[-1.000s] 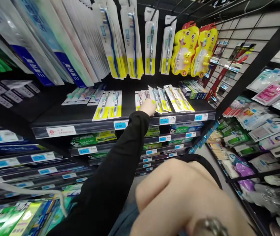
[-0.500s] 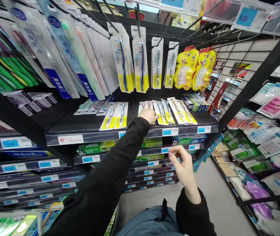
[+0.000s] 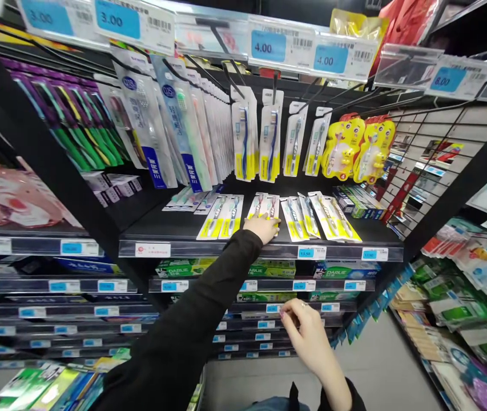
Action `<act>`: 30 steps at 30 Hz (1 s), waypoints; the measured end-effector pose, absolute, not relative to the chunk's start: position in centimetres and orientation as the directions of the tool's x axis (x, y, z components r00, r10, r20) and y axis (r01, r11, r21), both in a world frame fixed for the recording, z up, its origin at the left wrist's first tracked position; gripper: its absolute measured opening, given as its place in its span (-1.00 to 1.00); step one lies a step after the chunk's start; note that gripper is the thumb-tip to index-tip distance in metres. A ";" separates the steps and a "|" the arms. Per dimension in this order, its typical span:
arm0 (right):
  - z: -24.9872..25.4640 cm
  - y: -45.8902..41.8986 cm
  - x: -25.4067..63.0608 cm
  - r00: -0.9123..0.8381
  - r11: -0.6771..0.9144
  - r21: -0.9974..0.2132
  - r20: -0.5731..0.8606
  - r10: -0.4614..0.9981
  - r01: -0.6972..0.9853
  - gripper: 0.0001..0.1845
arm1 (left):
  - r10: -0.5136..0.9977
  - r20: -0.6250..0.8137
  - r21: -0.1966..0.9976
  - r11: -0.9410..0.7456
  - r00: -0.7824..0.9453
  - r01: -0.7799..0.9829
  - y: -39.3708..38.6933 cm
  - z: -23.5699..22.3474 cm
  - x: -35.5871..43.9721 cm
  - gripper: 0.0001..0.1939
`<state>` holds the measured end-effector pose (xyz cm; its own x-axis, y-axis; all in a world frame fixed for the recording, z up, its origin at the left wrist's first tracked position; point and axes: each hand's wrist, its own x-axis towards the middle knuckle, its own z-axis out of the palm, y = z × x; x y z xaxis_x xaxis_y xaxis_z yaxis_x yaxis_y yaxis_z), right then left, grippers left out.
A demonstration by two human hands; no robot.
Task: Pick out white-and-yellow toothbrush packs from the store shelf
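My left hand reaches out in a black sleeve and rests flat on a toothbrush pack lying on the black shelf, fingers stretched over its lower end. More yellow-edged toothbrush packs lie beside it to the left, and several others to the right. My right hand hovers lower in front of the toothpaste shelves, fingers loosely curled and apart, with nothing in them.
Toothbrush packs hang on hooks above the shelf, with yellow duck-themed children's packs at the right. Price tags line the rail overhead. Green toothpaste boxes fill the shelves below. A side rack of packets stands at right.
The view has tilted upward, showing the top price rail. My left hand has stayed on the same pack. My right hand came away from the camera and now hovers low.
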<state>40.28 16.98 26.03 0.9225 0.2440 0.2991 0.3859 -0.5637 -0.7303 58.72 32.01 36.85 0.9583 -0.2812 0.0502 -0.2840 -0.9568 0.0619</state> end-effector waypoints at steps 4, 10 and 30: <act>25.2 17.4 39.9 0.919 -0.599 -0.703 0.234 0.316 0.385 -0.80 | -0.245 0.094 0.031 -0.968 0.965 -0.249 31.9 37.1 57.7 -0.53; 23.5 16.8 39.7 0.943 -0.625 -0.713 0.165 0.289 0.317 -0.78 | -0.191 0.117 0.006 -0.981 0.975 -0.193 32.6 37.4 57.2 -0.59; 34.4 21.0 50.7 0.697 -0.743 -0.250 0.610 0.378 0.621 -0.61 | 0.170 0.201 0.103 -0.983 0.965 0.152 41.2 36.6 53.9 -0.48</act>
